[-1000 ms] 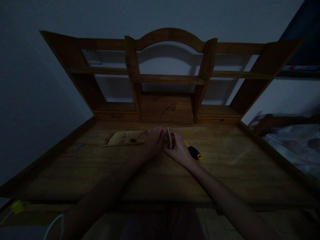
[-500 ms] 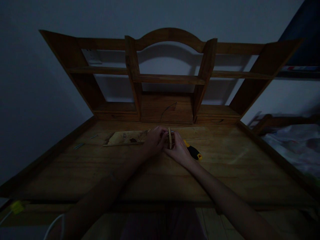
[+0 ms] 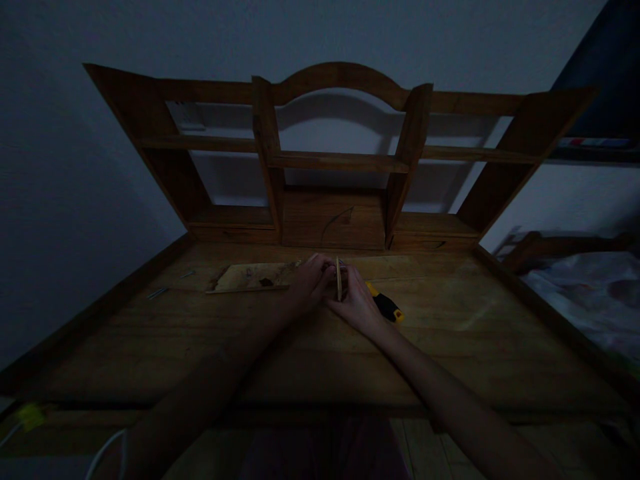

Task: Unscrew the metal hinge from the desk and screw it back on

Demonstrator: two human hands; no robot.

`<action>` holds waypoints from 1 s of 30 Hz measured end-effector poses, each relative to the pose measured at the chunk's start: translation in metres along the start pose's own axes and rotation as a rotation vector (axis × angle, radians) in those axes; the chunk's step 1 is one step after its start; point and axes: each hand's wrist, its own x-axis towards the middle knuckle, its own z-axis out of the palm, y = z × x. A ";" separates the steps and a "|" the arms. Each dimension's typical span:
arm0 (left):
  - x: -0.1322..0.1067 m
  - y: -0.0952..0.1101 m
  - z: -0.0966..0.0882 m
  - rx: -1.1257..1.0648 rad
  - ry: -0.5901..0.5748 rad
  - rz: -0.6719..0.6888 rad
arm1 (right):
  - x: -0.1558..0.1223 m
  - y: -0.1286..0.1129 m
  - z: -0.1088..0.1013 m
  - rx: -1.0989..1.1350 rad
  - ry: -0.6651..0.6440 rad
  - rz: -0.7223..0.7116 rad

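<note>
Head cam: dim room, two hands close tog. nr the middle of a wooden tabletop (image 3: 440,347). R hand (image 3: 359,300) has its fingers closed on a thin wooden piece (image 3: 339,280), which stands on edge, approx. upright, btwn the two hands. L hand (image 3: 313,283) is just L of that piece, fingers bent in twd it; can't tell if they grip anything, too dark + partly hidden. Smth small nr the piece's upper end, too blurry to ID.

L of the hands, a worn board (image 3: 240,277) lies flat w/ a dark patch, its R end running behind L hand. Behind R hand, a pale flat strip (image 3: 395,268). Just R of R hand, a yellow-and-black handle (image 3: 387,307) lies at a slant, its far end by the hand. Far L on the tabletop: small metal bits (image 3: 158,293), plus another thin bit (image 3: 188,273) a little farther back.

At the back, wooden shelf unit (image 3: 340,160) w/ arched top; white-ish bedding (image 3: 585,287) off R.
</note>
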 end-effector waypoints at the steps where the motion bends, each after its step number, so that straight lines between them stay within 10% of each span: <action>1: 0.000 0.000 0.000 -0.004 -0.005 0.004 | 0.000 0.000 0.000 -0.003 0.001 0.003; 30: -0.003 -0.006 0.007 0.085 0.013 0.060 | 0.001 -0.001 -0.001 -0.032 -0.015 -0.015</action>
